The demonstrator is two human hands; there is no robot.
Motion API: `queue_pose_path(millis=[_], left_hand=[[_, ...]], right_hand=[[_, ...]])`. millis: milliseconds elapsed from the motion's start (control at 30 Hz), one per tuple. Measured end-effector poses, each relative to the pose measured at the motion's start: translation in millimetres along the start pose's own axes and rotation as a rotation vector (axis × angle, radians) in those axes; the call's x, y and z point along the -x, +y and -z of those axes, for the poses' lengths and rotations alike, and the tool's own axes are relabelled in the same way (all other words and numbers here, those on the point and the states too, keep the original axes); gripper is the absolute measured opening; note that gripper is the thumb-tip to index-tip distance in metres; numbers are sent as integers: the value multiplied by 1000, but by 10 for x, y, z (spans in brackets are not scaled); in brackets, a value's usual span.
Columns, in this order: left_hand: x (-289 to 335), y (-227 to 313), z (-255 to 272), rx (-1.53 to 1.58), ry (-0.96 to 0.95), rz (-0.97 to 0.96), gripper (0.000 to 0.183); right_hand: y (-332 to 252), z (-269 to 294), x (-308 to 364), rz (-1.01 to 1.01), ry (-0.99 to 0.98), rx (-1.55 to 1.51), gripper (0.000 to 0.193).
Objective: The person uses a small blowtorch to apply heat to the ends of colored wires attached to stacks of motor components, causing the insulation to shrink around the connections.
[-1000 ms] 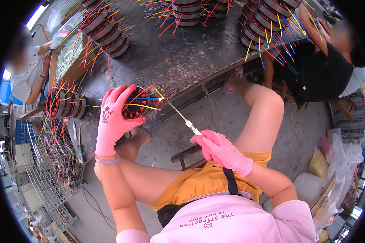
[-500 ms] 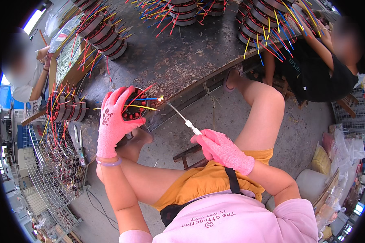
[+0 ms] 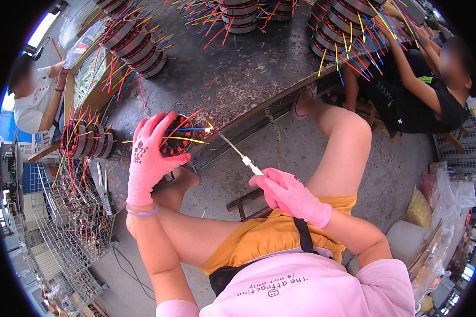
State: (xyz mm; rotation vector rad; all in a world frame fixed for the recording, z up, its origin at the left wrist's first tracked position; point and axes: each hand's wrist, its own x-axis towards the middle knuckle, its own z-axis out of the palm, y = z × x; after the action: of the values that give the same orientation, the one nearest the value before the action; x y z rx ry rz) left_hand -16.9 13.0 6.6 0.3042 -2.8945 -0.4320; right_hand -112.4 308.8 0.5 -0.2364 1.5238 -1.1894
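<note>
In a pink glove, my left hand wraps round the side of a small motor stator at the table's near edge. Red, blue and yellow leads stick out of it to the right. My right hand, also gloved in pink, is closed on the white handle of a thin metal gas torch. The torch points up and left, and a small bright flame glows at the end of the blue lead. My palm hides part of the stator.
Stacked stators with coloured leads stand across the worn dark table. Another short stack lies left of my hand. Wire baskets are at lower left. One co-worker sits at right, another at left.
My hands, the stator and the torch hold nearly the same place; the flame looks slightly different. The co-worker at right has shifted posture and moved their arms.
</note>
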Motion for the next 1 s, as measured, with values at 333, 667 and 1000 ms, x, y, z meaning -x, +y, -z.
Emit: queue_pose_path(millis=[333,667,1000], left_hand=[[17,-22,-14,37,-4,19,88],[13,-13,-7,39,-6,21,88],[22,-17,-9,36,-12,25,88]], right_hand=[[24,-6,-14,32,4,-26,33],[2,-11,-10,13,9,-10,34],[36,-5,-16,44,10,4,34]])
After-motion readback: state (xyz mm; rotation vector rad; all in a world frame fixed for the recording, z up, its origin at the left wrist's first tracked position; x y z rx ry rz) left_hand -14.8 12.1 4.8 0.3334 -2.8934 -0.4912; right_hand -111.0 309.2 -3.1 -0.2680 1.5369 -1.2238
